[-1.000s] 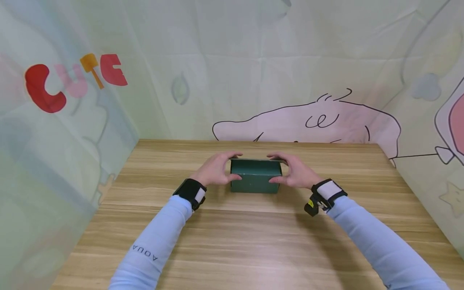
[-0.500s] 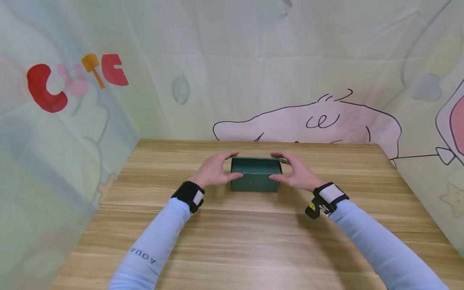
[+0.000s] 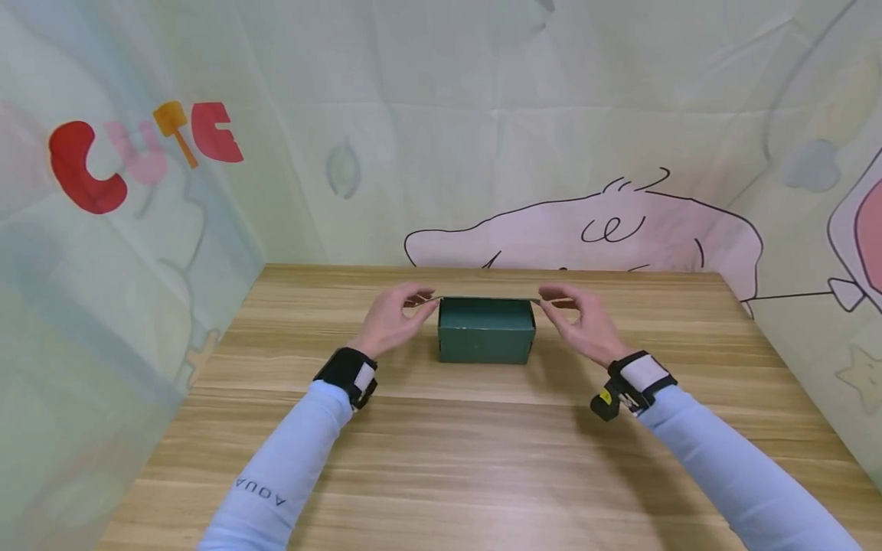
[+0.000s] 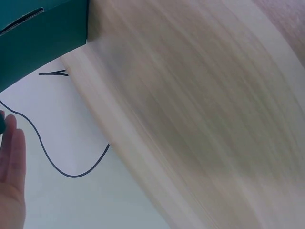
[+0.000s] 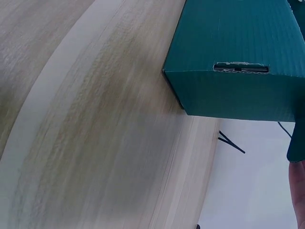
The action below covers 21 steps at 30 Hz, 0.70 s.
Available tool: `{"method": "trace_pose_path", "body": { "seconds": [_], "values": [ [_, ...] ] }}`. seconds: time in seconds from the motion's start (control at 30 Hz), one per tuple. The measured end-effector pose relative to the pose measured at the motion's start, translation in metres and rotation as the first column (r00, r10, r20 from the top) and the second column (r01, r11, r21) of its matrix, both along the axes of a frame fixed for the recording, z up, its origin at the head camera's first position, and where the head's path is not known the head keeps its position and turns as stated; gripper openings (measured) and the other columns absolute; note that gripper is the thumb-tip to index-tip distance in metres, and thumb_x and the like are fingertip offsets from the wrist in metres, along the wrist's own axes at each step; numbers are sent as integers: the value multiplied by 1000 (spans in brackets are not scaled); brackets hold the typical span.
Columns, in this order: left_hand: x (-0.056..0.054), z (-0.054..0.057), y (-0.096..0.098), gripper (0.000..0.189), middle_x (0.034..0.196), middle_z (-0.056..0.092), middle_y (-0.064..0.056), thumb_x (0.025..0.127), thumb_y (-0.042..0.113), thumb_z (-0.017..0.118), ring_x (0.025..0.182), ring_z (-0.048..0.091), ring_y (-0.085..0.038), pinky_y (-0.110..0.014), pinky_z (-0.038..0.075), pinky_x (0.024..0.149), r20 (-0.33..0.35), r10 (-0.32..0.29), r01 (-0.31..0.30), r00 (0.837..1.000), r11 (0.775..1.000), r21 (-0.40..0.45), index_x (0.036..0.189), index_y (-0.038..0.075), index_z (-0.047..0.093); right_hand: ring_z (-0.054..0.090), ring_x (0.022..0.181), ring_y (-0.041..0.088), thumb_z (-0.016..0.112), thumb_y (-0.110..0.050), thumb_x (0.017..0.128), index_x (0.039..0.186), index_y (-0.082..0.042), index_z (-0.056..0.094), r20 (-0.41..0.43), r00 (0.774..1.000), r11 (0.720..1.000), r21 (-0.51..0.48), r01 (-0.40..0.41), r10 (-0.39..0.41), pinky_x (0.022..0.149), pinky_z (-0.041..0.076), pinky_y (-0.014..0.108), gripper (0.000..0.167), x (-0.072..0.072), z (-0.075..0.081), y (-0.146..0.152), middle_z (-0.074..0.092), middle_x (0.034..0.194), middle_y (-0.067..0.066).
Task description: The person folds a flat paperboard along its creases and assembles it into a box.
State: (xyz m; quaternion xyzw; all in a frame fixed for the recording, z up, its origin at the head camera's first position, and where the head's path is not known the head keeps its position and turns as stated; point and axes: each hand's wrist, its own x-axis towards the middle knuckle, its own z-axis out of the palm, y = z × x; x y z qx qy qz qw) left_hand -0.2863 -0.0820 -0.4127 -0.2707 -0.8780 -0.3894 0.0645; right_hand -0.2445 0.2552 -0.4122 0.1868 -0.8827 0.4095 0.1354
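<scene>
A dark green cardboard box (image 3: 485,344) stands on the table in the head view, its lid (image 3: 485,298) raised along the back edge and its inside showing. My left hand (image 3: 396,321) is at the lid's left end, thumb and fingers pinching the side flap there. At the opposite end, my right hand (image 3: 586,321) pinches the matching flap (image 5: 297,140). The right wrist view shows a slot in the box's end wall (image 5: 238,93), with fingertips (image 5: 298,186) just below the flap. Only some fingers (image 4: 14,162) show in the left wrist view, beside a sliver of green.
The wood-grain table (image 3: 482,459) extends around the box on all sides. Behind it hangs a printed cloth backdrop (image 3: 482,138) with cartoon drawings and the letters CUTE. Both forearms wear light blue sleeves and black wrist straps.
Both hands have moved outward, their thumbs leaving the box's front wall for the lid's side flaps. The lid stands a little further back, and more of the inside shows.
</scene>
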Motion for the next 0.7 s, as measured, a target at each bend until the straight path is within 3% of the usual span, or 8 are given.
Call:
{"method": "trace_pose_path", "body": {
  "seconds": [0.3,0.43,0.57,0.67,0.7],
  "values": [
    [0,-1,-3,30,115,74,-12,103,25,58,107,70,-25,-39,58,95,32,-10,8,999,998,65,121,5,71,68,109,36,59,-11,100,124,2,67,-12,1000,999,45,17,-16,87,58,54,28,1,-2,4,71,121,22],
    [0,-2,-3,30,112,75,-11,103,25,58,104,71,-24,-40,58,93,11,4,-4,1000,998,63,119,5,72,69,109,35,58,-13,101,124,-1,68,3,1000,998,53,24,-24,87,58,31,28,2,0,4,71,121,21],
    [0,-2,-1,29,107,76,-10,103,26,58,98,69,-23,-39,58,88,-8,31,-31,999,998,61,117,6,74,67,110,37,55,-16,103,127,1,66,47,998,999,34,32,-33,90,59,37,31,3,2,2,70,123,23],
    [1,-1,1,31,104,76,-11,103,27,57,94,68,-23,-37,57,85,3,40,-41,999,996,78,117,5,74,66,111,39,53,-19,104,129,3,64,74,996,999,20,49,-50,90,56,58,34,3,3,0,69,124,25],
    [0,-1,2,31,104,76,-12,103,27,57,93,68,-23,-36,57,84,12,44,-44,999,995,85,117,4,74,66,111,39,53,-20,104,129,3,64,80,995,998,16,55,-56,90,56,58,35,3,4,-1,68,124,25]
  ]
}}
